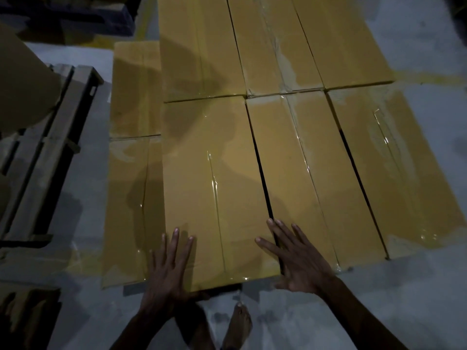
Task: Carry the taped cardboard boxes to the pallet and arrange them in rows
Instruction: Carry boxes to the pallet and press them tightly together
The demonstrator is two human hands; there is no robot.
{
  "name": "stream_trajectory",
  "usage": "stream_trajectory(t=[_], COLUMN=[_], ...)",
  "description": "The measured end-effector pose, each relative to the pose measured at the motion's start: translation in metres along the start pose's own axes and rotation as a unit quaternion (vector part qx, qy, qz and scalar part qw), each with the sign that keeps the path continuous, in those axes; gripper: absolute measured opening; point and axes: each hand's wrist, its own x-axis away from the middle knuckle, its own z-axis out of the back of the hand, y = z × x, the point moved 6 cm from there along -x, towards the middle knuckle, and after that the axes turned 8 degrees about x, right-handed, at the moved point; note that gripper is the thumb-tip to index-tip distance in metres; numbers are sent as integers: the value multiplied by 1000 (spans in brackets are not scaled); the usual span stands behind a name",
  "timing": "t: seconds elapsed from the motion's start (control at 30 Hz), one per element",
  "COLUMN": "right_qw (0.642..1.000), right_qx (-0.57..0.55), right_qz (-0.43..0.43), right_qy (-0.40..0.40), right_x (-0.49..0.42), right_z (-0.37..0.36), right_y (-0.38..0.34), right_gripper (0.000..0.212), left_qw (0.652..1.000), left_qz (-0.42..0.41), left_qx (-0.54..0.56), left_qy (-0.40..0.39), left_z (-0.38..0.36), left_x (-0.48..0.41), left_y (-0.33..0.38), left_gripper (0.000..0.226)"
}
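A long brown cardboard box sealed with clear tape (214,193) lies at the near-left corner of the top layer of a stack. It is pressed from above by both hands. The left hand (169,263) is laid flat on its near end, the grip wide, with fingers spread and nothing enclosed. The right hand (295,258) is likewise spread flat; its grip is wide, and it bridges the dark gap (262,178) between this box and the middle taped box (303,173) just beside it. A further taped box (394,168) completes the near row, and a far row of three boxes (273,41) is set behind it. Lower taped boxes (129,210) show to the left, one layer down. The pallet beneath the stack is hidden. Grey wooden pallets (43,157) are seen well apart on the grey concrete floor (404,299).

The step in hand is judged to be the settling of a box already set down: carrying is over, alignment is not. The gap appears wider at the near end than at the far end, so a sideways push toward the middle box is called for next, with the near edges brought flush. Another box would then be fetched for the lower left column.
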Motion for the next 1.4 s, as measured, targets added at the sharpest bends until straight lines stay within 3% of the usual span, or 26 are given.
stream_trajectory(t=[0.17, 0.3, 0.43, 0.6, 0.73, 0.87, 1.4], right_qw=[999, 983, 961, 957, 954, 952, 954], right_qx=[17, 15, 1, 12, -9, -18, -18], right_qz=[-43, -173, -269, -279, -290, -298, -297], right_qy=[-24, -52, -65, -84, -73, -64, -40], right_x=[39, 74, 95, 83, 82, 80, 70], right_z=[-11, -24, -31, -33, -34, -31, -38], right_y=[28, 67, 93, 98, 94, 91, 100], right_gripper=[126, 142, 137, 137, 137, 135, 142], left_qw=[989, 972, 967, 970, 961, 959, 964], left_qz=[-115, -195, -207, -170, -194, -209, -225], left_qx=[-87, -98, -107, -135, -159, -164, -109], left_qy=[-39, -84, -100, -110, -112, -102, -88], left_z=[-19, -45, -73, -101, -103, -100, -101], left_x=[-12, -36, -65, -90, -91, -92, -96], left_y=[55, 119, 169, 191, 192, 187, 183], left_gripper=[137, 124, 126, 128, 117, 121, 114])
